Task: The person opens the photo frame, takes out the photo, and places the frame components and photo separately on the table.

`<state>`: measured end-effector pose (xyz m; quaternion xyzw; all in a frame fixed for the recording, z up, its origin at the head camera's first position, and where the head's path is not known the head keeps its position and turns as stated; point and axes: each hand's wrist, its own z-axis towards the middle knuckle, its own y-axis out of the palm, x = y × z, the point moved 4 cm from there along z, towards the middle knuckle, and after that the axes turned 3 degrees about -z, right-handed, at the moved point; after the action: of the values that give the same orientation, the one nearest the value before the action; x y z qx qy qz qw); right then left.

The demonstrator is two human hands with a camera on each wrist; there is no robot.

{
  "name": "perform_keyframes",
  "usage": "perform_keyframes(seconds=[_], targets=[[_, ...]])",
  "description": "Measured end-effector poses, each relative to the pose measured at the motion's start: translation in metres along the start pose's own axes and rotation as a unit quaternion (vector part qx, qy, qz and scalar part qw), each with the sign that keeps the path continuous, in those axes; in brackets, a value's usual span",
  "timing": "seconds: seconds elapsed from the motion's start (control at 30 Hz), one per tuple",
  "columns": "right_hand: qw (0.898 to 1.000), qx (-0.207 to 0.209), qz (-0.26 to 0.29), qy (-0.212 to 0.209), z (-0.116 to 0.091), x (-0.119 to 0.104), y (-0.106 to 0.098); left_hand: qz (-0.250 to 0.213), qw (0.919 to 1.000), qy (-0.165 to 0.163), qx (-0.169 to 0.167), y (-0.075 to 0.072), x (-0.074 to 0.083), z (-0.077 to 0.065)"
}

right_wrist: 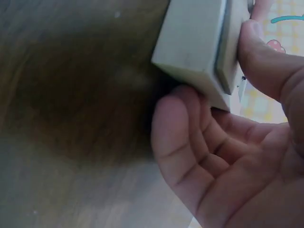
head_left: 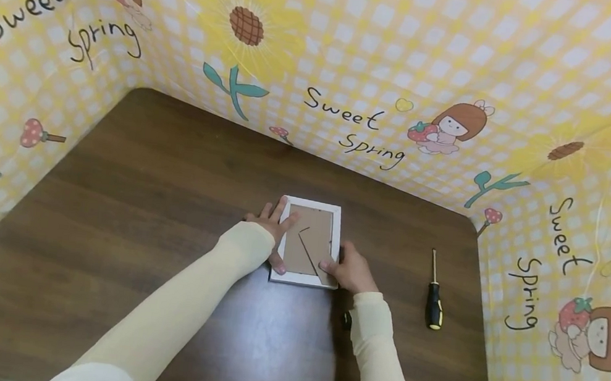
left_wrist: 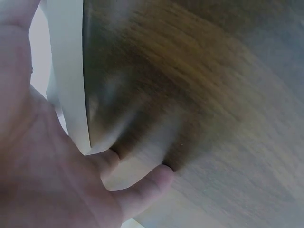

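On the bench (head_left: 167,232), my right grip (head_left: 354,270) pinches the near right corner of a white frame (head_left: 336,231), thumb on its brown backing board (head_left: 317,226); my left grip (head_left: 273,227) spreads over the left edge. A screwdriver (head_left: 434,300) lies apart, to the right.

Yellow checked sheeting (head_left: 348,46) rises behind a brown table (head_left: 174,164)
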<state>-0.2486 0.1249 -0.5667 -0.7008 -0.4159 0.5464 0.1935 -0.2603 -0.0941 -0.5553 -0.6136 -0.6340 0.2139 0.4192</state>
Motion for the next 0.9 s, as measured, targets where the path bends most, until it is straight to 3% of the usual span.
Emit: perform_keyframes(seconds=[0.1,0.23,0.4,0.53,0.7,0.9], targets=[[1.0,0.012,0.0,-0.005,0.001,-0.002,-0.005,0.0,1.0,0.003,0.003,-0.011,0.005,-0.009],[1.0,0.017,-0.011,-0.007,0.003,-0.003,-0.005,-0.006,0.9999,0.003,0.013,-0.013,0.006,-0.011],[1.0,0.025,-0.013,0.011,0.0,0.002,-0.001,-0.036,0.9985,-0.019,0.037,0.004,0.002,-0.003],[0.999,0.035,-0.015,0.017,-0.002,-0.004,-0.004,-0.064,0.9941,-0.042,0.077,0.015,-0.005,-0.006],[0.999,0.043,-0.028,0.006,-0.006,-0.006,-0.003,-0.114,0.9855,-0.01,0.125,0.028,-0.009,-0.019],[0.999,0.048,-0.004,-0.007,-0.012,-0.004,0.002,-0.176,0.9747,0.027,0.135,0.045,-0.014,-0.03]])
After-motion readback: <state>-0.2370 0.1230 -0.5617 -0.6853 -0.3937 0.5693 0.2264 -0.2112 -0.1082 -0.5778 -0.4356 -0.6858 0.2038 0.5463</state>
